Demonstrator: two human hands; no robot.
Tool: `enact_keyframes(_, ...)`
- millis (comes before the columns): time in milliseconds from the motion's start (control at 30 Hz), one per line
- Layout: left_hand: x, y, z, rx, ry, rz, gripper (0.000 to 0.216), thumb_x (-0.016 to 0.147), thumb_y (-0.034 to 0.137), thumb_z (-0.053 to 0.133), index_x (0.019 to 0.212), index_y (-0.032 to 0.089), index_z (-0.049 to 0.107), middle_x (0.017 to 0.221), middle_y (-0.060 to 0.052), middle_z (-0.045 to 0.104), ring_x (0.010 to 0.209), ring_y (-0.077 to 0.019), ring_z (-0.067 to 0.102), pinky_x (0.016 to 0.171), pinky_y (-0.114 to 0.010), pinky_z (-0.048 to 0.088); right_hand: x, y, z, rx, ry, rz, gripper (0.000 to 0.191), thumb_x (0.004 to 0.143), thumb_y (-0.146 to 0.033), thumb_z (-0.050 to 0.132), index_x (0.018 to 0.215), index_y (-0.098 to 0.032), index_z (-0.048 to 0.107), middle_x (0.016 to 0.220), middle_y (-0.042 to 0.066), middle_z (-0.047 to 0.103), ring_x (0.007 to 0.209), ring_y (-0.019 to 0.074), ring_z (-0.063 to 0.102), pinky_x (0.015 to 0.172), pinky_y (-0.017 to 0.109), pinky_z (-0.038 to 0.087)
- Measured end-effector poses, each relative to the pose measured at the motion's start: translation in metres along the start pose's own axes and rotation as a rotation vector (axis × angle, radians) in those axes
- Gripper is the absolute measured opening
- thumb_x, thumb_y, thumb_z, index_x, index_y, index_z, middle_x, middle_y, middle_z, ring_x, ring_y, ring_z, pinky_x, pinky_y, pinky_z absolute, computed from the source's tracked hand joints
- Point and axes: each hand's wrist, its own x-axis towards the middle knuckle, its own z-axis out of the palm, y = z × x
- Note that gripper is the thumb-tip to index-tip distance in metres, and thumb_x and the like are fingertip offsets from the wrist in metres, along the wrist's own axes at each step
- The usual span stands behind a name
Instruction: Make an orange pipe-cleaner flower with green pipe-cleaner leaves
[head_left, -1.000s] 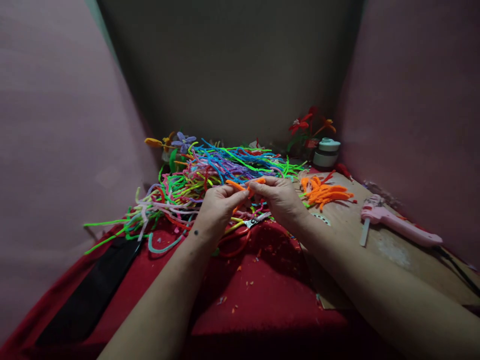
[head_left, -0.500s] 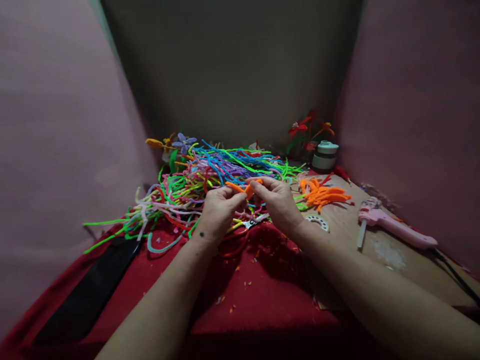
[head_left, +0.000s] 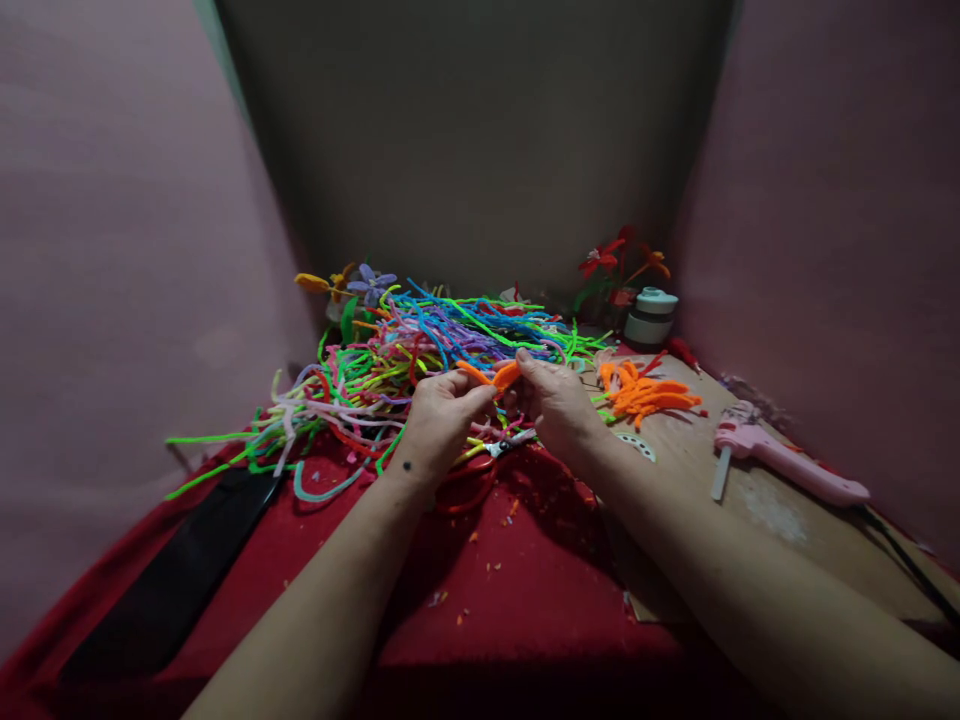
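My left hand (head_left: 439,425) and my right hand (head_left: 559,405) meet above the red cloth (head_left: 525,580), both pinching one short orange pipe cleaner (head_left: 495,376) that is bent between the fingertips. Just beyond the hands lies a big tangled heap of pipe cleaners (head_left: 420,350) in green, blue, purple, pink and yellow. Small scissors (head_left: 502,448) with red handles rest on the cloth directly under the hands. To the right, a bunch of folded orange pipe-cleaner pieces (head_left: 645,392) sits on the wooden board (head_left: 780,500).
A pink glue gun (head_left: 780,458) lies on the board at right, its cable trailing right. A small lidded jar (head_left: 651,315) and finished pipe-cleaner flowers (head_left: 619,255) stand at the back; more flowers (head_left: 352,285) at back left. A black strap (head_left: 172,590) lies at left. Walls close in on three sides.
Both hands have kept working the orange pipe cleaner, shifting slightly up and closer together; its bend has tightened. The view has drifted a little.
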Motion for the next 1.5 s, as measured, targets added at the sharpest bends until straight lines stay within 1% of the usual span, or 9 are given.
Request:
enact_keyframes(100,0.001,0.002,-0.004,-0.011,-0.006,-0.016,0.019,0.065,0.031,0.065,0.06,0.012,0.063,0.055,-0.001,0.061,0.049,-0.0103,0.053,0.047,-0.02,0.042,-0.001,0.003,-0.001,0.002,-0.09,0.007,0.02,0.063,-0.034,0.07,0.068,-0.015,0.064,0.056,-0.002,0.056,0.047,0.008,0.046,0.046,0.022,0.035)
enact_keyframes(267,0.001,0.001,-0.005,-0.061,-0.1,-0.065,0.021,0.064,0.032,0.066,0.076,0.013,0.066,0.065,-0.003,0.066,0.055,-0.0134,0.058,0.048,-0.022,0.044,-0.004,0.002,0.001,-0.094,-0.023,-0.04,0.012,0.064,-0.025,0.067,0.064,-0.014,0.063,0.053,-0.004,0.054,0.046,0.0067,0.043,0.047,0.022,0.032)
enact_keyframes(367,0.001,-0.001,-0.003,-0.146,-0.13,-0.055,0.022,0.063,0.03,0.068,0.077,0.014,0.064,0.069,-0.001,0.065,0.059,-0.0138,0.06,0.052,-0.024,0.049,-0.005,0.0,0.002,-0.132,-0.017,-0.051,0.011,0.064,-0.025,0.065,0.062,-0.014,0.062,0.049,-0.006,0.049,0.044,0.0056,0.039,0.045,0.021,0.03)
enact_keyframes(500,0.003,-0.005,-0.004,-0.201,-0.054,0.004,0.023,0.063,0.031,0.068,0.077,0.014,0.061,0.067,0.002,0.061,0.056,-0.0101,0.056,0.051,-0.022,0.049,-0.005,-0.002,0.005,-0.175,-0.015,-0.043,0.013,0.064,-0.027,0.065,0.064,-0.014,0.062,0.052,-0.004,0.055,0.046,0.0063,0.043,0.046,0.021,0.033)
enact_keyframes(633,0.006,-0.004,-0.008,-0.176,-0.036,0.053,0.037,0.063,0.034,0.07,0.095,0.017,0.061,0.078,0.0,0.064,0.058,-0.0113,0.059,0.05,-0.022,0.048,-0.007,0.0,0.01,-0.228,-0.068,0.003,0.013,0.064,-0.027,0.064,0.064,-0.014,0.06,0.054,-0.003,0.058,0.046,0.0078,0.048,0.048,0.022,0.038)
enact_keyframes(800,0.005,0.0,-0.01,-0.041,-0.051,0.077,0.025,0.062,0.031,0.07,0.078,0.012,0.067,0.068,-0.001,0.064,0.058,-0.0122,0.058,0.053,-0.022,0.048,-0.012,0.001,0.011,-0.325,-0.141,0.038,0.015,0.066,-0.028,0.063,0.062,-0.014,0.061,0.05,-0.003,0.057,0.044,0.0077,0.047,0.046,0.021,0.036)
enact_keyframes(933,0.006,0.0,-0.011,-0.075,0.003,0.039,0.021,0.06,0.031,0.071,0.071,0.013,0.067,0.06,0.001,0.063,0.053,-0.0106,0.056,0.054,-0.022,0.047,-0.014,0.002,0.011,-0.306,-0.162,0.082,0.019,0.065,-0.032,0.066,0.062,-0.014,0.064,0.053,-0.002,0.058,0.046,0.0082,0.047,0.049,0.022,0.038)
enact_keyframes(1200,0.004,0.006,-0.012,-0.078,-0.04,-0.007,0.018,0.06,0.024,0.067,0.074,0.012,0.069,0.065,-0.001,0.065,0.054,-0.0107,0.056,0.054,-0.022,0.046,-0.013,0.002,0.011,-0.296,-0.1,0.078,0.019,0.062,-0.032,0.068,0.057,-0.014,0.064,0.051,-0.002,0.058,0.046,0.0091,0.048,0.049,0.023,0.037)
enact_keyframes(1500,0.007,-0.002,-0.007,0.177,0.012,0.096,0.016,0.063,0.02,0.054,0.074,0.015,0.065,0.064,0.001,0.063,0.052,-0.0109,0.055,0.05,-0.02,0.044,-0.013,0.004,0.011,-0.332,-0.093,0.077,0.021,0.063,-0.032,0.067,0.055,-0.013,0.062,0.051,0.0,0.06,0.046,0.0094,0.05,0.047,0.022,0.036)
